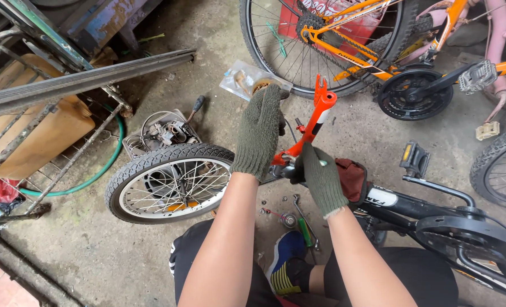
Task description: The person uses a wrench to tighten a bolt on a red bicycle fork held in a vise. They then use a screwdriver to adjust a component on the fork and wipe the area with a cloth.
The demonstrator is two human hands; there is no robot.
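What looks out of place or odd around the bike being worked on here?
The small wheel sits off the bike, beside the red fork both gloved hands hold, left hand and right hand. Loose tools lie scattered on the concrete.

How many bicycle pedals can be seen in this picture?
3. One grey pedal on the orange bicycle at upper right, one pale pedal below it, one black pedal on the black bicycle. Others may be hidden.
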